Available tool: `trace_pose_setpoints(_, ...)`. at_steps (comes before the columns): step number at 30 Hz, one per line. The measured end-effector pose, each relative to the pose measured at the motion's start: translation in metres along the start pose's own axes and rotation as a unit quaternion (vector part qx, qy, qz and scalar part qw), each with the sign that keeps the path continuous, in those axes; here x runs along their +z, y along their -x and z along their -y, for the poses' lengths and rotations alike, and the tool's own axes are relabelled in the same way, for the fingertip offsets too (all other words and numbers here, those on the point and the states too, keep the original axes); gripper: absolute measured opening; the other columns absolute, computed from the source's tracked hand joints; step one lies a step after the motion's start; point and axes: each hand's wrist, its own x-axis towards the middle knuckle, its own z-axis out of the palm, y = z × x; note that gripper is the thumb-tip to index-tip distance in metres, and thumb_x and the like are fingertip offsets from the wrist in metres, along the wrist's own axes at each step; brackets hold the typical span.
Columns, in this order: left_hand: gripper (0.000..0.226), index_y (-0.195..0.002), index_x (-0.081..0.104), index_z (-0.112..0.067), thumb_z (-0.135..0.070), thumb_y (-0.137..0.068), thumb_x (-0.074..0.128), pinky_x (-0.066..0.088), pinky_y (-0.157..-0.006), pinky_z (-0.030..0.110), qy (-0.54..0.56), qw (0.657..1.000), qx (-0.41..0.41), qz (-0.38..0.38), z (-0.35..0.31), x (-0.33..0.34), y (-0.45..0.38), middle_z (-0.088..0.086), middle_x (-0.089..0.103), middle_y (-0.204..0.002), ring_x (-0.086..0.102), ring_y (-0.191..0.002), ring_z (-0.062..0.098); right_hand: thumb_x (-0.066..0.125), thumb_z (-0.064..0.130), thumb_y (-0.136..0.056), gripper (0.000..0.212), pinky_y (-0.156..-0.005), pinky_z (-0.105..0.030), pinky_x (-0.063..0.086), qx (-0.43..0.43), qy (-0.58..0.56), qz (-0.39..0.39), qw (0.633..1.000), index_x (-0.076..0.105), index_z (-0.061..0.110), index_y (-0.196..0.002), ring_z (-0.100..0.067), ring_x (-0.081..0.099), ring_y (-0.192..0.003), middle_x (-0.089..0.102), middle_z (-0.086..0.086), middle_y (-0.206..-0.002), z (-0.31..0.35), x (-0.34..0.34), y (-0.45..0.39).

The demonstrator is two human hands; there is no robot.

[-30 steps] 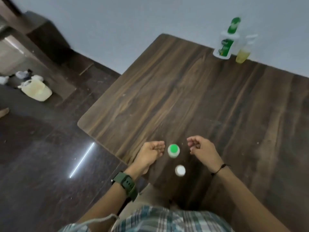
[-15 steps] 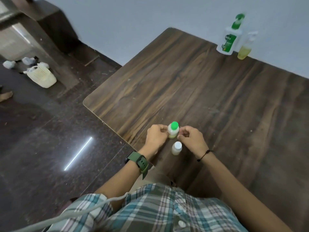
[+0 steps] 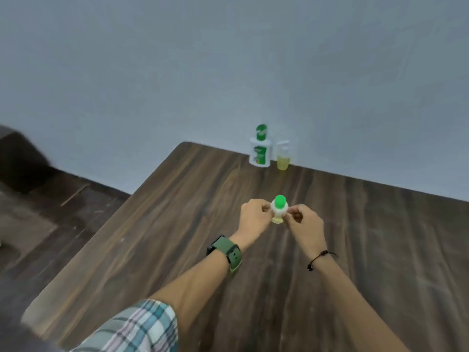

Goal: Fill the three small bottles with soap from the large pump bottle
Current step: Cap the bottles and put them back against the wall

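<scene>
A small white bottle with a green cap stands out over the middle of the wooden table, holding yellowish liquid at its base. My left hand pinches it from the left and my right hand from the right, both closed on it. The large white pump bottle with a green label and green top stands at the table's far edge by the wall. The small white-capped bottle from the earlier frames is hidden, likely behind my arms.
A clear pump bottle with yellow liquid stands just right of the large bottle. The grey wall backs the table. The table's left edge drops to dark floor.
Both hands closed in on the green-capped bottle, gripped it and carried it forward toward the table's middle. The view tilted up, and the white-capped bottle dropped out of sight.
</scene>
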Motion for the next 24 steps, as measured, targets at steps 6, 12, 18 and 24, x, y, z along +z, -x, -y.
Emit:
trace_pose_setpoints(6, 0.021, -0.099, 0.072, -0.009, -0.012, -0.083, 0.059, 0.049, -0.081, 0.027, 0.057, 0.998, -0.022, 0.029, -0.032, 0.075, -0.127, 0.011, 0.072, -0.101, 0.064, -0.097, 0.022, 0.059, 0.014, -0.084, 0.011, -0.069, -0.026, 0.037, 0.044, 0.046, -0.058, 0.996, 0.065, 0.005, -0.085, -0.017, 0.055, -0.078, 0.062, -0.003, -0.08, -0.038, -0.018, -0.128)
trace_pose_setpoints(12, 0.026, -0.105, 0.069, -0.006, -0.004, -0.085, 0.052, 0.045, -0.087, 0.027, 0.083, 0.995, -0.044, 0.035, -0.032, 0.124, -0.215, 0.013, 0.07, -0.109, 0.061, -0.105, 0.025, 0.056, 0.015, -0.087, 0.015, -0.066, -0.024, 0.042, 0.064, 0.046, -0.06, 0.995, 0.067, 0.006, -0.092, -0.016, 0.058, -0.08, 0.066, -0.005, -0.088, -0.078, -0.006, -0.223)
trace_pose_setpoints(18, 0.022, -0.097, 0.066, 0.0, 0.002, -0.083, 0.049, 0.042, -0.078, 0.024, 0.09, 0.995, -0.006, 0.03, -0.023, 0.143, -0.259, 0.016, 0.069, -0.103, 0.06, -0.095, 0.023, 0.055, 0.015, -0.089, 0.017, -0.086, -0.04, 0.052, 0.069, 0.018, -0.063, 0.995, 0.065, 0.003, -0.095, -0.028, 0.066, -0.089, 0.07, -0.016, -0.096, -0.1, 0.013, -0.276)
trace_pose_setpoints(24, 0.015, -0.086, 0.06, 0.001, 0.004, -0.083, 0.045, 0.04, -0.071, 0.026, 0.071, 0.997, 0.014, 0.032, -0.025, 0.145, -0.265, 0.019, 0.067, -0.093, 0.057, -0.084, 0.024, 0.054, 0.015, -0.089, 0.017, -0.087, -0.042, 0.052, 0.078, 0.007, -0.059, 0.995, 0.064, 0.005, -0.098, -0.029, 0.068, -0.084, 0.071, -0.015, -0.094, -0.099, 0.015, -0.288)
